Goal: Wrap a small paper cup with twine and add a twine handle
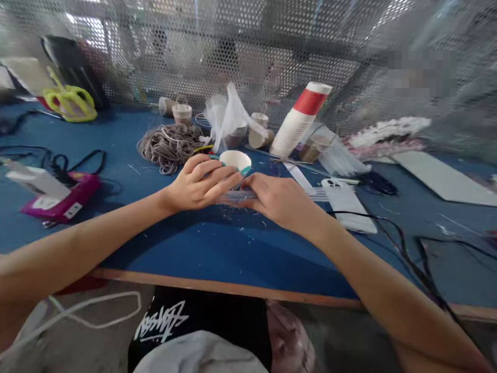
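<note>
Near the middle of the table, my left hand (205, 181) has its fingers, with turquoise nails, curled over the near side of a white paper cup (235, 158). The cup's open rim faces up, and its lower part is hidden behind the fingers. Close beside it, my right hand (277, 199) pinches a clear, flat plastic strip (233, 196) lying crosswise in front of the cup. More of what looks like this strip shows to the right of the right hand. A bundle of grey-brown cord (171, 145) lies behind and left of my left hand.
A tilted stack of paper cups (297, 127) stands behind my right hand. Small filled cups (182, 114) and white netting (233, 111) line the back. A white phone (347, 204) and black cables (399, 238) lie right, a magenta power strip (66, 199) left. Perforated metal mesh (252, 46) rises behind.
</note>
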Demonstrator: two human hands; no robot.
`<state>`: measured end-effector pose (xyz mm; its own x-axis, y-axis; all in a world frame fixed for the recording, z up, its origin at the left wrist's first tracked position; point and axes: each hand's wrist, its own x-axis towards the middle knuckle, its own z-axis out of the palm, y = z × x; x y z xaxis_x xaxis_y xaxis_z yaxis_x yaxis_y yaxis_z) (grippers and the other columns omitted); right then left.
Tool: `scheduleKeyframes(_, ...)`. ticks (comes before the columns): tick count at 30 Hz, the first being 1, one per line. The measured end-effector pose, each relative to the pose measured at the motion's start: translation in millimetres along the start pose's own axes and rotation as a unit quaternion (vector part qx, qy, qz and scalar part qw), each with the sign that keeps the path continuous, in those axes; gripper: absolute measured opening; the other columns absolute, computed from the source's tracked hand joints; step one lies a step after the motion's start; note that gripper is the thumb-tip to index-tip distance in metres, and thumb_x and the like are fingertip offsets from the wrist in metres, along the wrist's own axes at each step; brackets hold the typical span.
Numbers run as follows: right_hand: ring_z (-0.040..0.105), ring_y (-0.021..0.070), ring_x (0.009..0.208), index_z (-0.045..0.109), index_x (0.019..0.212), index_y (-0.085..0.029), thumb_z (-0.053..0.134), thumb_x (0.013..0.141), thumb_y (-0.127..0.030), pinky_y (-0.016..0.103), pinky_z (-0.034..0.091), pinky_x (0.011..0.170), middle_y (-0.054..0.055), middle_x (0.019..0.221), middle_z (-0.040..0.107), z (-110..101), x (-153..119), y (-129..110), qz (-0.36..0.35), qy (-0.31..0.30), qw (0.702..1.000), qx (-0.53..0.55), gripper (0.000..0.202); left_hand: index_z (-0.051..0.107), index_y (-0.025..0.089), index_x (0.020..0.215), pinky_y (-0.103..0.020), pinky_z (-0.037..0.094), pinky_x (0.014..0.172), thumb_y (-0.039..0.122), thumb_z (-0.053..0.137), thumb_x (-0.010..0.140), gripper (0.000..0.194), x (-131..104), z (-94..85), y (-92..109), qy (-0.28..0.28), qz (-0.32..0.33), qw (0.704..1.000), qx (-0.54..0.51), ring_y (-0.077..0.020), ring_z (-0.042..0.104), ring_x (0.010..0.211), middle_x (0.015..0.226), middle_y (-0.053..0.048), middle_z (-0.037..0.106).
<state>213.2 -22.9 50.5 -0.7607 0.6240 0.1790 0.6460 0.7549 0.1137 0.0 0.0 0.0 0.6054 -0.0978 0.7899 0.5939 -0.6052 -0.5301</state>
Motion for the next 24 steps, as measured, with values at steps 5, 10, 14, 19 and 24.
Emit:
scheduleKeyframes(5,0.063,0.0223,0.073,0.054,0.092,-0.014,0.051,0.089,-0.041,0.027,0.036,0.054,0.01,0.084,0.067,-3,2,5,0.024,-0.049,0.998,0.041,0.028,0.053,0.018,0.107,-0.03,0.042,0.068,0.042,0.058,0.084,0.033,-5,-0.2,-3,-0.004,0.046,0.997,-0.068,-0.0154,0.057,0.076,0.081,-0.003,0.066)
scheduleKeyframes(10,0.056,0.0151,0.058,0.054,0.084,-0.016,0.04,0.091,-0.051,0.025,0.031,0.052,0.004,0.066,0.063,-3,7,12,0.052,-0.126,0.979,0.151,0.038,0.052,0.016,0.096,-0.027,0.046,0.062,0.033,0.057,0.086,0.02,-6,0.2,-3,-0.018,0.046,0.987,-0.151,-0.0134,0.059,0.07,0.074,-0.002,0.066)
scheduleKeyframes(14,0.05,0.0117,0.05,0.052,0.08,-0.016,0.034,0.091,-0.056,0.025,0.03,0.053,0.001,0.057,0.058,-1,8,16,0.056,-0.125,0.969,0.207,0.045,0.051,0.014,0.093,-0.025,0.048,0.059,0.025,0.051,0.09,0.011,-9,3.3,1,-0.03,0.009,0.978,-0.204,-0.0131,0.06,0.066,0.071,-0.003,0.065)
scheduleKeyframes(19,0.047,0.0105,0.048,0.048,0.071,-0.018,0.03,0.091,-0.058,0.024,0.028,0.052,-0.001,0.053,0.053,4,7,19,0.038,-0.119,0.963,0.238,0.048,0.049,0.011,0.102,-0.027,0.051,0.057,0.043,0.046,0.09,0.034,-7,2.7,8,-0.047,-0.048,0.976,-0.208,-0.0155,0.063,0.067,0.077,-0.008,0.066)
scheduleKeyframes(24,0.05,0.0099,0.05,0.048,0.073,-0.017,0.03,0.093,-0.054,0.024,0.031,0.053,0.001,0.057,0.057,6,7,18,0.024,-0.138,0.946,0.291,0.045,0.051,0.014,0.088,-0.022,0.047,0.053,0.023,0.046,0.092,0.01,-3,1.0,12,-0.089,-0.056,0.969,-0.225,-0.0105,0.059,0.057,0.065,-0.002,0.063)
